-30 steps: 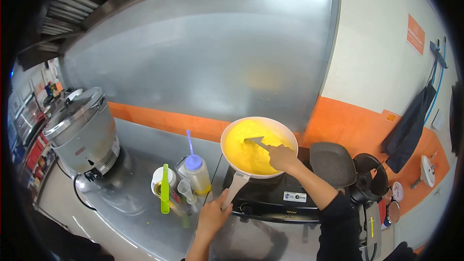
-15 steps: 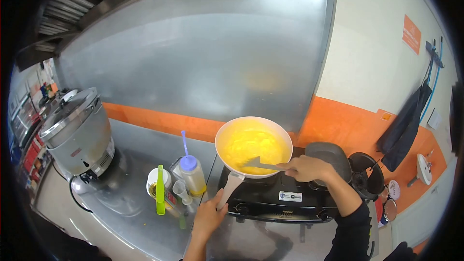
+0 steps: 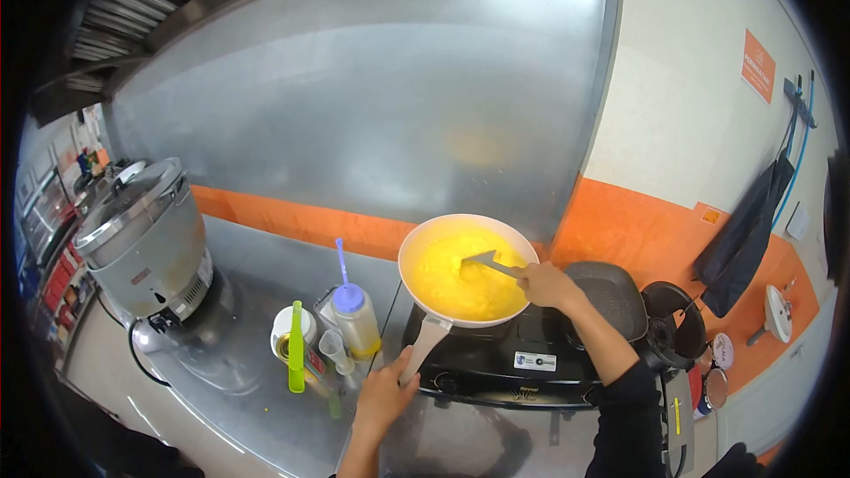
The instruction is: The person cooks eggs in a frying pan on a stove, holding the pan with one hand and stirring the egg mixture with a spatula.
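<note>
My left hand (image 3: 387, 391) is closed around the handle of a light-coloured frying pan (image 3: 431, 224), which is over the left side of a black gas stove (image 3: 478, 378). Soft yellow egg (image 3: 452, 285) covers the inside of the pan. In my right hand (image 3: 547, 288) is a grey spatula (image 3: 492, 262); its blade dips into the egg around the middle of the pan. Left of the stove are a squeeze bottle (image 3: 359, 327) with a blue cap and a clear plastic cup (image 3: 334, 350).
A bright green utensil (image 3: 296, 350) lies across a white-lidded container on the steel counter (image 3: 248, 257). A large rice cooker (image 3: 146, 252) stands at the left. Right of my right hand are a dark grill pan (image 3: 609, 296) and a black burner (image 3: 673, 323).
My right hand has moved the spatula up and slightly right, from the pan's near side toward its middle. The egg has shifted. My left hand still grips the handle.
</note>
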Available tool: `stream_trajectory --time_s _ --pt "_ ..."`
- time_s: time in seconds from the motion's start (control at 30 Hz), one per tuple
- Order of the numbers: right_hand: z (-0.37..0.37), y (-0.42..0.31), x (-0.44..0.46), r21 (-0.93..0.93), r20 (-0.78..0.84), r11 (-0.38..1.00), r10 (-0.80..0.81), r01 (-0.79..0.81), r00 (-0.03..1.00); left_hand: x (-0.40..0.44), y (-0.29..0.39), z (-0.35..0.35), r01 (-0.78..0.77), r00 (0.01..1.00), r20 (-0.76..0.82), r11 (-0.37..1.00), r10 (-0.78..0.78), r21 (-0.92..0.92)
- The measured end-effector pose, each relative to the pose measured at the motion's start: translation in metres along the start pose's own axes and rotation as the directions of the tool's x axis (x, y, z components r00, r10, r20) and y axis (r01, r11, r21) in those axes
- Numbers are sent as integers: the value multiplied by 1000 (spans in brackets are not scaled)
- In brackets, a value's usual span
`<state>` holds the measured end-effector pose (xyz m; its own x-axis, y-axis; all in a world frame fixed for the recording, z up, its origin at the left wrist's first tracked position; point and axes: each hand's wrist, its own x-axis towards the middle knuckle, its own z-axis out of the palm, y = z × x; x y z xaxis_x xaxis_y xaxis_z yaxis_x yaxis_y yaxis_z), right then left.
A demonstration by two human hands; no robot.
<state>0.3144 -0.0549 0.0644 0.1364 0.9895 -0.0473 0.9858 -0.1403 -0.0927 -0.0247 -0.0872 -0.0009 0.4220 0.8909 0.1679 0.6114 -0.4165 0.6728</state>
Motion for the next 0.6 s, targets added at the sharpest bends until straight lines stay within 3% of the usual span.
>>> stream_trajectory --time_s 0.1,0.23,0.3,0.43,0.5,0.53,0.6 --pt "14 -13 9 146 -40 987 -63 68 997 0 5 -2 33 999 17 999 -33 4" --pt "-15 -33 -14 233 94 963 -160 135 983 -1 9 -3 74 997 6 997 -74 23" --pt "-33 -30 -29 203 297 971 -187 129 936 -1 8 -1 63 998 -20 998 -63 4" --pt "-75 -31 -78 95 265 990 -129 107 956 0 8 -1 80 997 -14 997 -80 -15" --pt "-87 -35 -89 -90 175 996 27 -12 984 -1 6 0 42 999 -34 999 -41 29" --pt "-78 -28 -80 -113 169 991 97 -79 981 -2 5 0 45 999 -32 999 -44 29" --pt "-53 -17 -56 -113 132 991 85 -70 988 -1 7 0 37 999 -12 999 -36 36"
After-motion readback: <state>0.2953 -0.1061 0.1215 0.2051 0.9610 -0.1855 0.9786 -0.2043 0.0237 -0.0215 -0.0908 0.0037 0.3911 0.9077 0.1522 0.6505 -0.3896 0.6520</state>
